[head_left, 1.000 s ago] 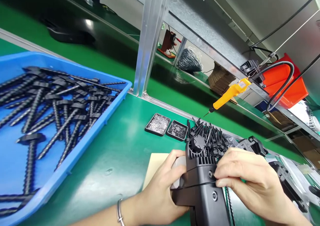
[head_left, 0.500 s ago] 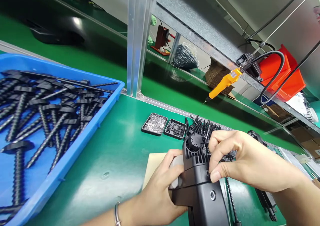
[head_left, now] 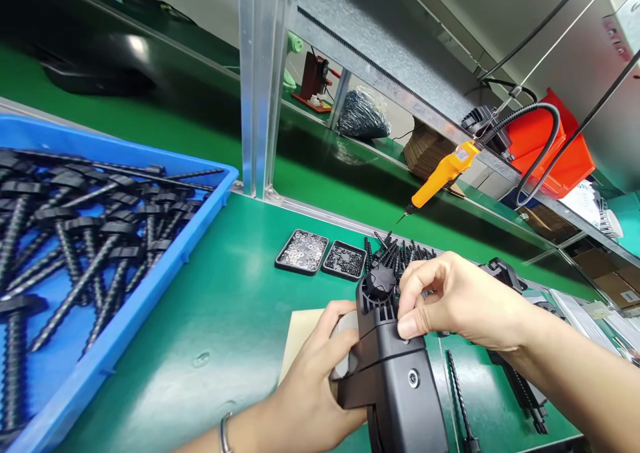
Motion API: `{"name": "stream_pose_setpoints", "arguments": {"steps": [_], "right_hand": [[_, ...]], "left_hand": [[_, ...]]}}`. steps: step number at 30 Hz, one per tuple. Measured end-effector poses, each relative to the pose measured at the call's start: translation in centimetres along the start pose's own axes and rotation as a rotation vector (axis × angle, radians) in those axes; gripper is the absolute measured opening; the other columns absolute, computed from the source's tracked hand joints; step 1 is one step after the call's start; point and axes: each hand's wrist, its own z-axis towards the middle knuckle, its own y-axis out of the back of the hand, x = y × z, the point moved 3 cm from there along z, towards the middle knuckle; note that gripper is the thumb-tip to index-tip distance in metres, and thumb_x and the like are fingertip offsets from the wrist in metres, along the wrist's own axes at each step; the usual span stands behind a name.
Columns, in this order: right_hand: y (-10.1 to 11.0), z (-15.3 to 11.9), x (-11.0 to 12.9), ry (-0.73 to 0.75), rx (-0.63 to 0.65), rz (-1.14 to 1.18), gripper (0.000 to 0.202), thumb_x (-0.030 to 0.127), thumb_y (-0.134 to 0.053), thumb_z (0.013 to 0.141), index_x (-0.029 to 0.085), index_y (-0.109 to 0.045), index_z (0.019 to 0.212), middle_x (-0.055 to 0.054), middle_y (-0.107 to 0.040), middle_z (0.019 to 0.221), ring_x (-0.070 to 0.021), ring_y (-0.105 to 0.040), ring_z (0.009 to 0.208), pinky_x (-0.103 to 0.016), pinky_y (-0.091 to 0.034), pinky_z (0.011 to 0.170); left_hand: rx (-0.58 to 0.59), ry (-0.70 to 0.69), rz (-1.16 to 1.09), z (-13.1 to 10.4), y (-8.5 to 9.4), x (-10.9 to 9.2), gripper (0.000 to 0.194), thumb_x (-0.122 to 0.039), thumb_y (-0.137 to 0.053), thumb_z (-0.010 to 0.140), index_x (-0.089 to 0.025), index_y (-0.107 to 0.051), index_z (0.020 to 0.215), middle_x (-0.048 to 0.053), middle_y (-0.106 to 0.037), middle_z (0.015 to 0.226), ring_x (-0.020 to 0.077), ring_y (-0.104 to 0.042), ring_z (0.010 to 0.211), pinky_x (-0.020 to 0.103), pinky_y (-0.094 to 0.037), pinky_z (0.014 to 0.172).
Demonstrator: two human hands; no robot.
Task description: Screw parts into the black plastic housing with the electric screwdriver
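— What has the person got there, down by the near edge?

— A black plastic housing (head_left: pixel 395 366), sitting on the green surface (head_left: pixel 240 306) close to the body. The left hand (head_left: pixel 315 386) is wrapped round its left side, fingers (head_left: pixel 333 323) curled against the casing and a grey part beside it, thumb lower down on the black block.

— And the other hand?

— The right hand (head_left: pixel 450 299) comes in from the right and sits on the top of the housing. Its fingers are pressed together in a pinch, thumb tip against the black shell just beside the ribbed vents. Whether something small is caught in that pinch, I cannot tell; the fingertips cover it.

— What is around it?

— A tan sheet (head_left: pixel 297 333) lies under the left hand. Just behind the housing is a heap of black screws (head_left: pixel 395 253), and left of that two small black trays (head_left: pixel 320 256) of tiny parts, side by side. A single long screw (head_left: pixel 457 393) lies on the surface to the right of the housing. Far left stands a blue bin (head_left: pixel 165 279) full of long threaded black rods. An orange electric screwdriver (head_left: pixel 440 176) hangs on a cable above the back of the surface, with a red bin (head_left: pixel 560 153) on the shelf behind it.
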Motion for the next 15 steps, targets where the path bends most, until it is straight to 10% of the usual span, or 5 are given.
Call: {"name": "stream_pose_setpoints", "arguments": {"steps": [15], "right_hand": [[-0.3,-0.6,-1.1,-0.012,0.043,0.109,0.032,0.030,-0.093,0.052,0.015,-0.065,0.058,0.003,-0.052,0.069,-0.0102,-0.045,0.063,-0.023,-0.034,0.057]], "left_hand": [[0.001,-0.034,-0.048,0.1,0.2,-0.3,0.031,-0.007,-0.061,0.078,-0.023,-0.052,0.104,0.007,-0.049,0.104,0.0265,-0.045,0.107,0.039,-0.053,0.089]]}}
